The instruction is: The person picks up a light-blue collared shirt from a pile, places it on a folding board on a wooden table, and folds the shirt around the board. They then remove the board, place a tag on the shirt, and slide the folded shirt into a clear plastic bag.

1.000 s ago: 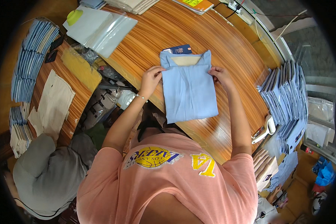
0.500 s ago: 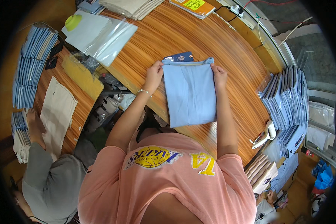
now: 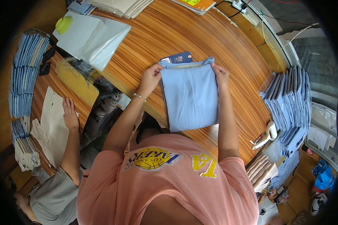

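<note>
A folded light-blue garment (image 3: 189,99) lies in front of me on the wood-grain table, its lower edge reaching the table's near side. My left hand (image 3: 152,78) pinches its upper left corner, and my right hand (image 3: 221,76) grips the upper right corner. Both hands are closed on the cloth. A dark blue hang tag (image 3: 179,57) sticks out past the top edge, between my hands. Part of the folded top edge shows a paler strip inside.
Bagged blue garments (image 3: 289,101) are stacked at the right, beside a white lint roller (image 3: 269,135). Clear plastic bags (image 3: 109,41) lie at the upper left. At the left, a co-worker's hand (image 3: 70,114) rests by a cream garment (image 3: 53,123), near more blue stacks (image 3: 26,75).
The blue garment stays in my hands, its surface slightly more wrinkled and its lower edge shifted a little. The co-worker's arm has moved right, onto the cream garment.
</note>
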The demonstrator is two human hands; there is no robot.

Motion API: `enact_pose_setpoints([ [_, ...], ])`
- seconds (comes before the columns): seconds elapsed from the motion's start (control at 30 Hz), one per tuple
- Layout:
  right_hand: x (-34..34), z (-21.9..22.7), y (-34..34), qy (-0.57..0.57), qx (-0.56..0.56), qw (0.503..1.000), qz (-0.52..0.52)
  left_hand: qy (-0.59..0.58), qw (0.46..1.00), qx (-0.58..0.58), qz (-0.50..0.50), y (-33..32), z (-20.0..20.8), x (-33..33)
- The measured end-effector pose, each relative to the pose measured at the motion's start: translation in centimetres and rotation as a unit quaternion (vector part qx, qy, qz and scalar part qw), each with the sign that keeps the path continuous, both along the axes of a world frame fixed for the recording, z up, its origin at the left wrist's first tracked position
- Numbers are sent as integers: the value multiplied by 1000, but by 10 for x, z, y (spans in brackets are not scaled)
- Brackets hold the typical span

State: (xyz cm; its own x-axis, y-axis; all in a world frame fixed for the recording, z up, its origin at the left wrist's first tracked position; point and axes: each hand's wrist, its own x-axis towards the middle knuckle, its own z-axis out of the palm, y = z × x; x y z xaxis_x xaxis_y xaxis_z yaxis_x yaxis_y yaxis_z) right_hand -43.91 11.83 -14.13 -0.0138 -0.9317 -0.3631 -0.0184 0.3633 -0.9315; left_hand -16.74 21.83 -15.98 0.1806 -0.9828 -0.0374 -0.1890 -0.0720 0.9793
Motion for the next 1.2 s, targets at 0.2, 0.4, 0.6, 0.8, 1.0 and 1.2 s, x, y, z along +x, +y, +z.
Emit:
enact_pose_setpoints([
  [0.2, 0, 1, 2, -28, 16, 999, 0, 27, 995, 82, 58, -5, 8, -1],
  [0.4, -1, 1, 2, -52, 13, 998, 16, 67, 989, 114, 68, -7, 10, -1],
  [0.6, 0, 6, 3, -50, 16, 998, 40, 196, 963, 175, 62, -12, 11, 8],
  [0.8, 2, 14, 4, -42, 6, 997, 60, 58, 992, 115, 7, -6, 8, 4],
  [1.0, 2, 12, 4, -63, 12, 996, 63, -25, 968, 249, -28, -9, 29, 8],
  [1.2, 0, 10, 3, -26, 8, 998, 58, -406, 910, 80, -35, -10, 77, -2],
])
